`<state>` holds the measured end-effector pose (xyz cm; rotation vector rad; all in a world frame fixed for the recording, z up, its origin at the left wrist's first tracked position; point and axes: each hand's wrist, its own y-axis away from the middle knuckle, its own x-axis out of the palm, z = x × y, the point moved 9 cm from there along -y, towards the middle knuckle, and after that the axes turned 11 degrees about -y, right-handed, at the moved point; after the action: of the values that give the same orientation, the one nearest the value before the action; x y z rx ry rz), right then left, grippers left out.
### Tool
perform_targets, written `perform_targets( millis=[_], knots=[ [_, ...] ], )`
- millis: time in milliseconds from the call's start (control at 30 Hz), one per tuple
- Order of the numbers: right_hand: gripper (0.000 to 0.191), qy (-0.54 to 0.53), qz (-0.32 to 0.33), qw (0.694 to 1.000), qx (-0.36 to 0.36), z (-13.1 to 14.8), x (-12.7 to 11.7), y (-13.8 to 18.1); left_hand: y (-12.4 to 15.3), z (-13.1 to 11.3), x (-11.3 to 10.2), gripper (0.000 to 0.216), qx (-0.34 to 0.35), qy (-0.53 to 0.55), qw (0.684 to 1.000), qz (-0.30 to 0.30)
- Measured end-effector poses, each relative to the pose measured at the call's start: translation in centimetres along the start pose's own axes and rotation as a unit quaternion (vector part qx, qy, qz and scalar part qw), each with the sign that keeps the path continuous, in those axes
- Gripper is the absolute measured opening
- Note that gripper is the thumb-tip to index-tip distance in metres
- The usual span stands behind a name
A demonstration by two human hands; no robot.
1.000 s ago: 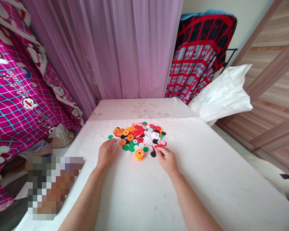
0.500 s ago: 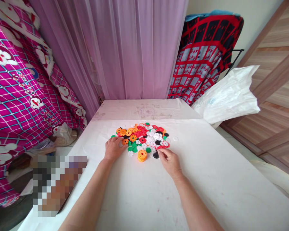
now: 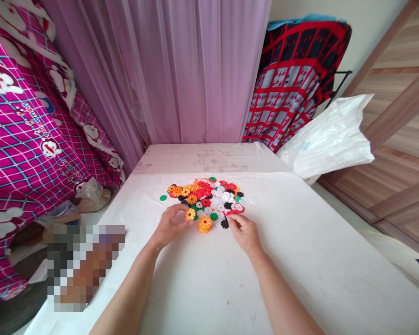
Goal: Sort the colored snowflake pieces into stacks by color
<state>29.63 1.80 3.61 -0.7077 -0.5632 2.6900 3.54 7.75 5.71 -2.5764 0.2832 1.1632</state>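
Observation:
A heap of small plastic snowflake discs (image 3: 209,195) in orange, red, white, green and black lies on the white table (image 3: 300,260). My left hand (image 3: 169,225) pinches a single orange disc (image 3: 190,214) at the heap's near left edge. Just right of it stands a short stack of orange discs (image 3: 204,224). My right hand (image 3: 243,231) rests on the table at the heap's near right edge, fingers curled beside a black disc (image 3: 224,224); whether it grips a piece is unclear.
A white plastic bag (image 3: 329,137) lies at the table's right rear corner. Purple curtains (image 3: 195,70) hang behind the table, a pink patterned cloth (image 3: 24,130) is at the left and a red checked blanket (image 3: 296,79) at the back right.
My left hand has come off the heap's left side with an orange disc and moved right toward the orange stack. My right hand has barely shifted.

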Motion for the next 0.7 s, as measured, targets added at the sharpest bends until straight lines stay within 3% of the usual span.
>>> perform_targets(
  millis=[233,700],
  knots=[
    [0.028,-0.002,-0.001,1.0,0.006,0.2,0.0,0.0,0.4,-4.6,2.0,0.034,0.038,-0.067,0.996,0.037],
    [0.026,-0.004,0.0,1.0,-0.001,0.2,0.2,0.1,-0.1,-5.4,3.0,0.034,0.04,-0.111,0.991,0.064]
  ],
)
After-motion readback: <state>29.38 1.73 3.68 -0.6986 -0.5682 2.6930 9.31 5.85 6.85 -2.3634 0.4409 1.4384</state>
